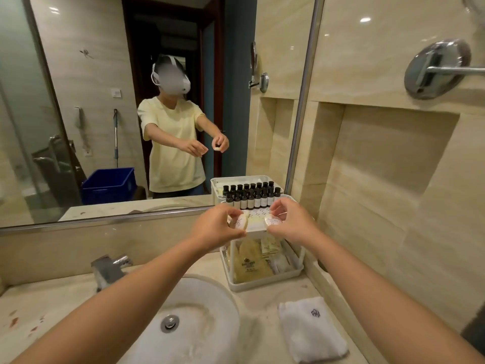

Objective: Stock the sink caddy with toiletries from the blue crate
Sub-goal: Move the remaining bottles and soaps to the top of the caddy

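A white two-tier caddy [298,270] stands on the counter against the mirror, right of the sink. Several small dark-capped bottles [249,199] line the back of its top shelf. The lower tray holds cream sachets and packets [249,266]. My left hand [219,224] grips a round wrapped soap [240,223] at the shelf's front left. My right hand [291,219] pinches a second wrapped soap [273,222] at the shelf's front right. The blue crate [110,185] shows only as a reflection in the mirror, behind me.
A round white basin [199,300] with a chrome faucet [110,267] sits left of the caddy. A folded white towel [312,329] lies on the counter in front of it. A wall niche and a chrome swivel-arm mount [435,68] are on the right wall.
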### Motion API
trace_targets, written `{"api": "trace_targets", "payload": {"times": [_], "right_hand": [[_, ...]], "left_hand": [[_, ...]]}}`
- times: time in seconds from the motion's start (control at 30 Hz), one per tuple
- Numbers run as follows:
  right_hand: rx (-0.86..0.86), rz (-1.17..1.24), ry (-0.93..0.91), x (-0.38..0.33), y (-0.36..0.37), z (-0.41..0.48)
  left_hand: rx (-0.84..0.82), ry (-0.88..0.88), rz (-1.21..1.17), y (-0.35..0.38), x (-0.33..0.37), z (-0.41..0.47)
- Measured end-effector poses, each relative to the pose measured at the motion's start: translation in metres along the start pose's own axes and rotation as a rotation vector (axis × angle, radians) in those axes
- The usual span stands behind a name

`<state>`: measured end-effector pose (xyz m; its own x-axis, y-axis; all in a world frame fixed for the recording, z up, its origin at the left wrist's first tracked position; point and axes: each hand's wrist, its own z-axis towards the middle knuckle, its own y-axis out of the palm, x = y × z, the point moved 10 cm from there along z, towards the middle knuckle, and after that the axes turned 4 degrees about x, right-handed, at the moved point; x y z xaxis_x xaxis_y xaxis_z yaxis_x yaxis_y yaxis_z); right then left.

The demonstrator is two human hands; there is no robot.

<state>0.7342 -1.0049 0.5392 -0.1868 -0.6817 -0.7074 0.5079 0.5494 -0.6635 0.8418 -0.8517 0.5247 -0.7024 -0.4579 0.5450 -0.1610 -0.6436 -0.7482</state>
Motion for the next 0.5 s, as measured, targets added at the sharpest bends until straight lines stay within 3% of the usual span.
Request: {"api": "trace_targets", "payload": {"times": [0.5], "right_hand": [[-0.134, -0.070, -0.044, 0.122, 0.035, 0.183]], "left_hand": [[-0.044, -0.079, 0.304, 0.107, -0.020, 0.159]]}}
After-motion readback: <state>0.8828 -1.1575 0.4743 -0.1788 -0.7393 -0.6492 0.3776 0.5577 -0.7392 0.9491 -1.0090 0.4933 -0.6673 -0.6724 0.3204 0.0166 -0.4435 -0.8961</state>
